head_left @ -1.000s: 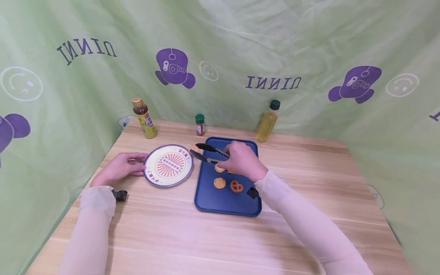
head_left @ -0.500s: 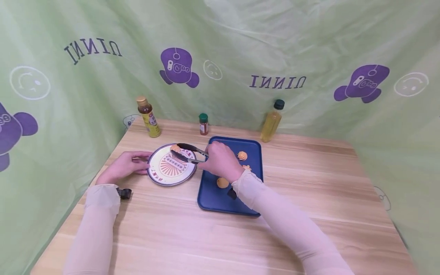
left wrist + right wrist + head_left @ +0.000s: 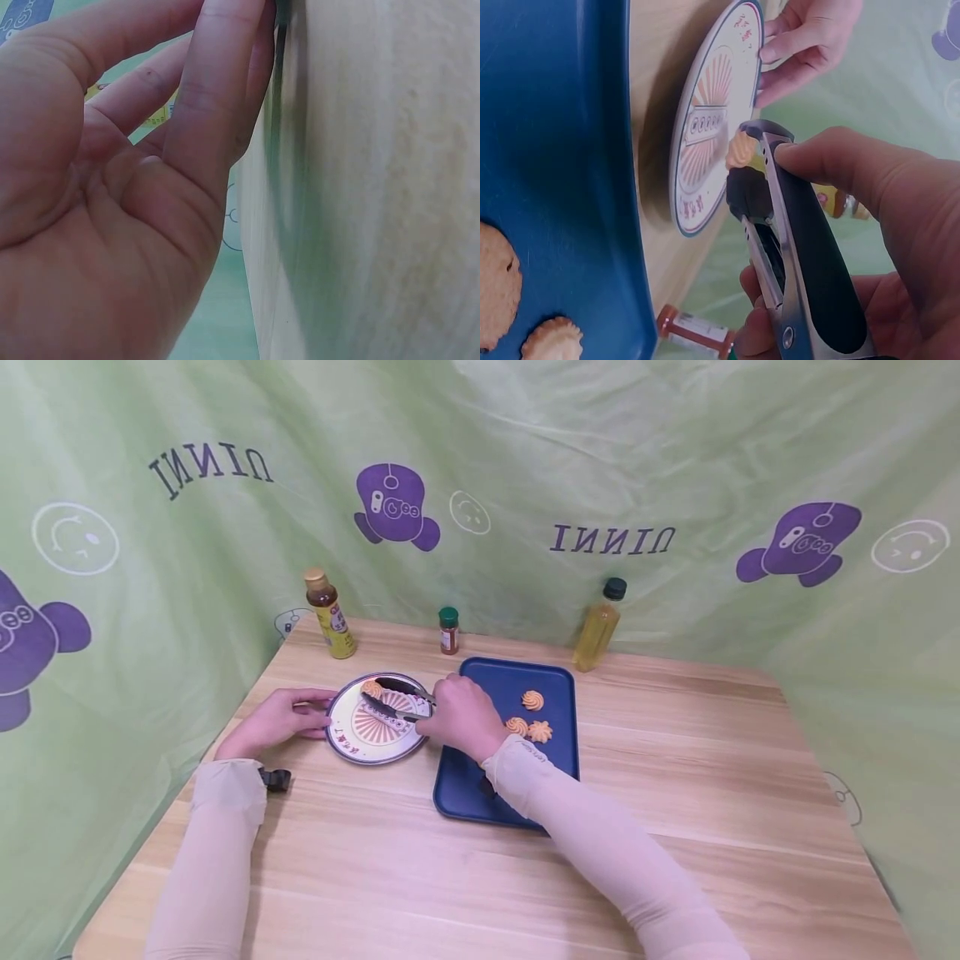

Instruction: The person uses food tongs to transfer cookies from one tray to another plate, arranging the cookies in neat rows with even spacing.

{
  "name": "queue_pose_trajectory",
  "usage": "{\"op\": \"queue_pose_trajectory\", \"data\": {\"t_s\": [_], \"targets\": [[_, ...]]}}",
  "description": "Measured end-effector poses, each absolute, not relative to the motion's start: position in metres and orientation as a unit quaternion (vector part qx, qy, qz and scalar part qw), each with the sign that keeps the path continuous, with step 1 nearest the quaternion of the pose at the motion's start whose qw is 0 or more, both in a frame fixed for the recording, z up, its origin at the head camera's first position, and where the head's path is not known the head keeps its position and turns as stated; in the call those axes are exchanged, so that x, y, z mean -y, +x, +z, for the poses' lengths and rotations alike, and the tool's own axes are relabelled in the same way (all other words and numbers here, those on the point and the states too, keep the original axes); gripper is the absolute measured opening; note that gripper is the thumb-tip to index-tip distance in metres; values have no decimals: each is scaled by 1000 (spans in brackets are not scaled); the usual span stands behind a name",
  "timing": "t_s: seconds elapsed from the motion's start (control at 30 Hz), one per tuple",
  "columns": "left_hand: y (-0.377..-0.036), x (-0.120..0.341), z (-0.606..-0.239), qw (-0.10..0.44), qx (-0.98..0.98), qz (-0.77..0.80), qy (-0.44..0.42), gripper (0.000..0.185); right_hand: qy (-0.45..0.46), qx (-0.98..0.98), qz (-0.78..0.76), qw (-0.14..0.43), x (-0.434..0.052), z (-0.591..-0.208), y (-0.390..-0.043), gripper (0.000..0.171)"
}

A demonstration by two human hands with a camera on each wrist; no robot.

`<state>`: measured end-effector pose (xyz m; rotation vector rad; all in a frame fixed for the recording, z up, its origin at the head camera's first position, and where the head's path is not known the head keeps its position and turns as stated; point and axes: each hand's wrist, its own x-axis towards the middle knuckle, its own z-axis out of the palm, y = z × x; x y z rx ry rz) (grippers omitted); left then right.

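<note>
The left hand [image 3: 273,723] lies on the wooden table [image 3: 465,877], at the left edge of the plate [image 3: 352,752]. Its fingers are straight and touch the plate's rim. The plate is round with an orange sun pattern. Above the far side of the plate is a small orange cookie [image 3: 372,688], pinched between the tips of the black tongs [image 3: 397,697]. The tongs lie long ways from right to left, and their tips point left, toward the left hand. The right hand [image 3: 463,718] curls around the tongs and squeezes them together. To the right sits the blue tray [image 3: 457,789] with three more cookies [image 3: 532,700].
</note>
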<state>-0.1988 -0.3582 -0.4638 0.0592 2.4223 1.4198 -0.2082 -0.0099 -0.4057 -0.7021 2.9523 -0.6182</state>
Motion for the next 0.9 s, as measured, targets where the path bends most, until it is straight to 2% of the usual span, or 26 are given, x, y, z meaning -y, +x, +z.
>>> {"op": "queue_pose_trajectory", "data": {"t_s": [0.37,0.9], "targets": [[-200,355,-462,158,-864,477,40,64,-219,-960,-173,29,13,-408,-207,37],[-198,358,-461,167,-861,480,22,64,-217,-956,-196,31,-4,-397,-199,42]]}}
